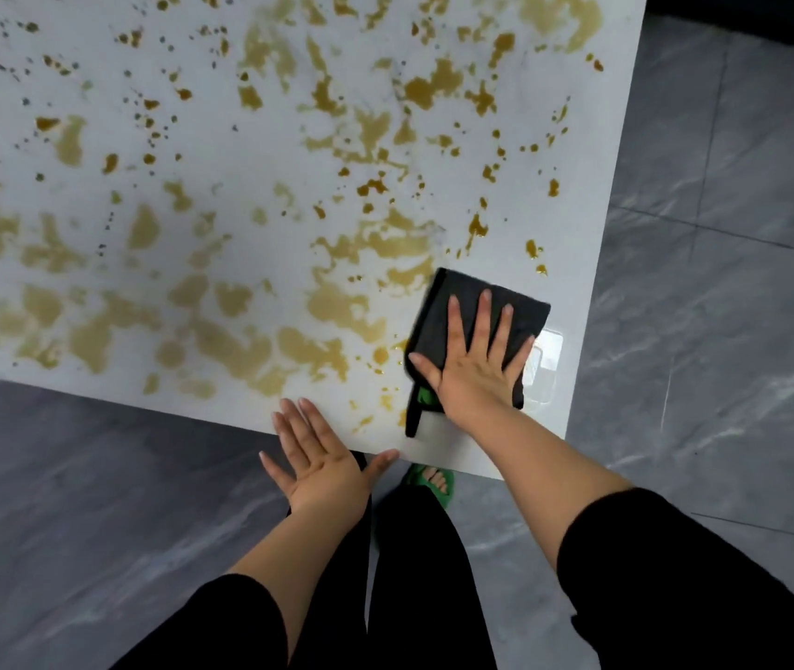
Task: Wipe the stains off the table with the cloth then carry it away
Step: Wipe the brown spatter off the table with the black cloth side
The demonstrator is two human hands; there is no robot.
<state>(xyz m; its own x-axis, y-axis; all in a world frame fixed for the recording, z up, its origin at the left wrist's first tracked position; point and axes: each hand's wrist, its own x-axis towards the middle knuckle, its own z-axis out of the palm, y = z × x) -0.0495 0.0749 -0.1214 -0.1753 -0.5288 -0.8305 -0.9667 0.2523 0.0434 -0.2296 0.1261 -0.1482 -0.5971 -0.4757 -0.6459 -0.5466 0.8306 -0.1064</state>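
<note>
The right hand (474,365) pressed flat, fingers spread, on the black cloth (469,302). The left hand (325,456) lay open on the stained table (240,186) edge. No writing was legible.

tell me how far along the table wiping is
Barely started. Done: only a small strip of table at the near corner, below the cloth, looks clean. In hand: the right hand presses flat on the black cloth; the left hand rests open at the table edge. Left: yellow-brown stains cover nearly everything else, and carrying the cloth away.
</note>
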